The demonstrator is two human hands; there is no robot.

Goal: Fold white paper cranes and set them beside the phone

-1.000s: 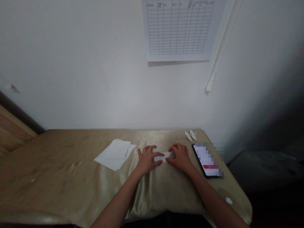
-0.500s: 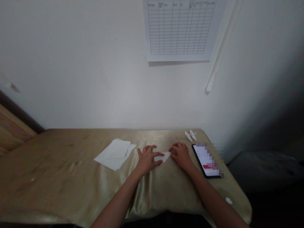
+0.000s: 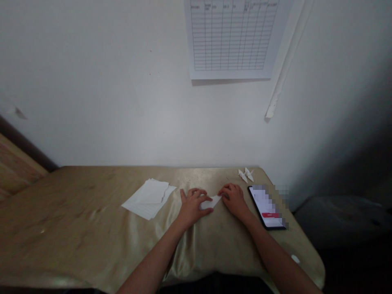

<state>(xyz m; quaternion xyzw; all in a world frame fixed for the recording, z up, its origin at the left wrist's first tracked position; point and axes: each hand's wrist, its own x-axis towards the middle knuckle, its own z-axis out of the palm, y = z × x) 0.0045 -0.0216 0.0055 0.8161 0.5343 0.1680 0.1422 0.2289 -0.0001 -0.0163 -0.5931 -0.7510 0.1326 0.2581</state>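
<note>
A small folded piece of white paper (image 3: 211, 202) lies on the covered table between my two hands. My left hand (image 3: 193, 206) holds its left part, with the thumb at the near edge and the index finger at the far edge; the other fingers are spread on the cloth. At the paper's right tip, the bent fingers of my right hand (image 3: 234, 199) are closed on the corner. Part of the paper is hidden under my fingers. Left of my left hand rests a stack of white paper sheets (image 3: 147, 199).
Two folded paper cranes (image 3: 246, 175) stand at the far right of the table (image 3: 76, 220). A phone (image 3: 266, 207) with a lit screen lies right of my right hand. A white scrap (image 3: 295, 259) is near the right edge. The wall holds a printed chart (image 3: 231, 45).
My left hand has shifted slightly to the right along the paper, its thumb and index finger farther apart. My right hand has hardly moved.
</note>
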